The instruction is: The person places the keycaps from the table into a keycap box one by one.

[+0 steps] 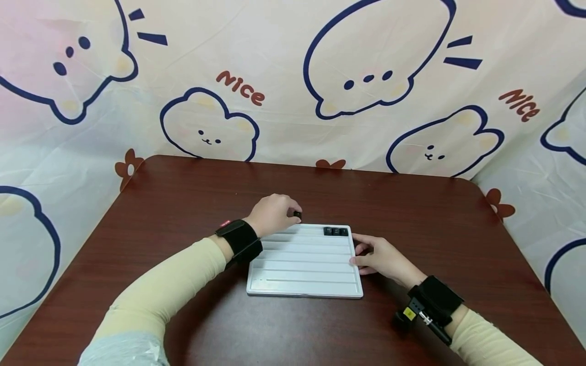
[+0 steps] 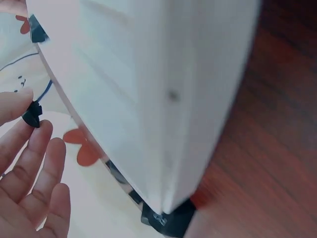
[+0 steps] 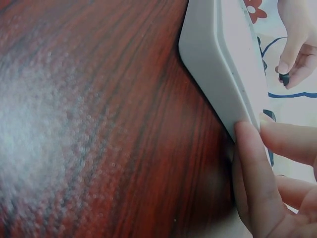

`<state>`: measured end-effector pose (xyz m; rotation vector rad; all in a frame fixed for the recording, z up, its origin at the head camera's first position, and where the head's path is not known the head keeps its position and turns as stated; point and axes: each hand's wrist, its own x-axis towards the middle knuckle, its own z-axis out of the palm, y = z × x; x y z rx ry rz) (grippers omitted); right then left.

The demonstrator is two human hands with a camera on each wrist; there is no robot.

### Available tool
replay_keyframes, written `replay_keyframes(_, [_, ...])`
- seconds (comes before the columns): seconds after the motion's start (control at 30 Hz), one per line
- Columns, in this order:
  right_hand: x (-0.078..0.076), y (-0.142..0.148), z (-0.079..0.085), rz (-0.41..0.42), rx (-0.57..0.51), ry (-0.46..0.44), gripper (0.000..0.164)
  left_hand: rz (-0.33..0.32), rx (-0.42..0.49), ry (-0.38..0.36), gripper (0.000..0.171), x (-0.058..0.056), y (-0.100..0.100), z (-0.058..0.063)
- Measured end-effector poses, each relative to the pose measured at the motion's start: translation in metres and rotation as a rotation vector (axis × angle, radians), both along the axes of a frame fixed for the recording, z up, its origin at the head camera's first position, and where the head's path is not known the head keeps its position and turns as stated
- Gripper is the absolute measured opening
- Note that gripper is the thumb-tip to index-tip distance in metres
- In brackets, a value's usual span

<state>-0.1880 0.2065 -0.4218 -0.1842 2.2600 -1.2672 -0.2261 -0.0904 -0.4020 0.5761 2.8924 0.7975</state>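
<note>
Tray on table; three keycaps on its far right corner; cloth behind table.

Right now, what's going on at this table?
A person is working at a dark wooden table with a ridged white tray. The left grip pinches a small black piece by the tray's far edge. The right grip holds the tray's right edge. Three black pieces sit side by side in the tray's far right corner.
</note>
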Motion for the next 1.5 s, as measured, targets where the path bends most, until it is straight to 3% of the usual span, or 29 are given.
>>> replay_keyframes(0.3, [0.0, 0.0, -0.001, -0.016, 0.0, -0.008, 0.071, -0.036, -0.046, 0.001, 0.021, 0.001, 0.007, -0.003])
replay_keyframes(0.63, [-0.002, 0.001, 0.0, -0.016, 0.009, -0.006, 0.071, -0.078, -0.095, 0.042, 0.018, -0.002, 0.014, 0.007])
replay_keyframes(1.0, [-0.001, 0.002, -0.004, -0.015, -0.002, -0.011, 0.071, -0.132, -0.145, 0.07, 0.014, -0.001, 0.034, 0.011])
replay_keyframes(1.5, [-0.003, 0.0, -0.002, -0.012, -0.003, -0.02, 0.071, -0.155, -0.231, 0.035, 0.007, 0.0, 0.052, 0.011])
